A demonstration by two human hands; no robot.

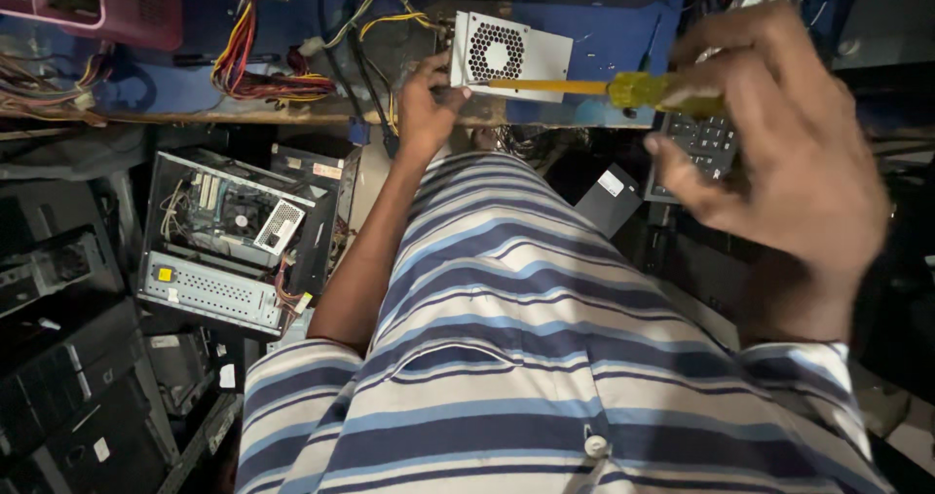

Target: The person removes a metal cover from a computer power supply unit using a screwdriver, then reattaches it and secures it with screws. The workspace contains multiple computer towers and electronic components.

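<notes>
Hands at a power supply unit on the blue tabletop [623,36].
Left hand [429,104] grips the grey power supply unit [508,56] (fan grille facing near); right hand [779,143] grips a yellow-handled screwdriver [623,89], tip at the unit.

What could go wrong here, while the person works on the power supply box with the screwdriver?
1. The left hand holds the power supply box close to the screwdriver tip; a slip might jab the fingers.
2. The box sits near the bench edge, above an open computer case; it could fall.
3. The right hand has a loose-looking grip.
</notes>
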